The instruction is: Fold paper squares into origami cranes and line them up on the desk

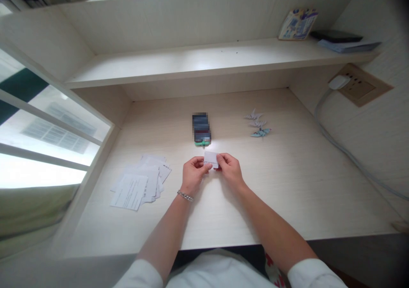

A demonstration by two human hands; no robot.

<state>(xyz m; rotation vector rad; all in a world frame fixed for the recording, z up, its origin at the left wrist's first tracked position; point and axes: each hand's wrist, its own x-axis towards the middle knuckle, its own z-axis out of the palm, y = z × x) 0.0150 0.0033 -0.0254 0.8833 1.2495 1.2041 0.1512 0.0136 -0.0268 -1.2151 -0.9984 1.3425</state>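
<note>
Between both hands is a small folded piece of white paper [211,158] with a line of print along its lower part. My left hand [194,175], with a chain bracelet at the wrist, pinches its left side between thumb and fingers. On the right edge, my right hand [230,171] grips the same paper with thumb and forefinger. Just beyond it lies a phone [201,127], its screen blurred out, with a green piece at its near end. To the left a loose pile of printed paper sheets [131,190] is spread on the desk.
Several folded paper cranes [261,132] sit at the right of the desk [287,185]. A shelf [179,62] overhangs the back, holding a colourful packet [298,24] and a dark flat item [337,36]. From the wall socket [364,84] a grey cable [338,145] runs down the right side.
</note>
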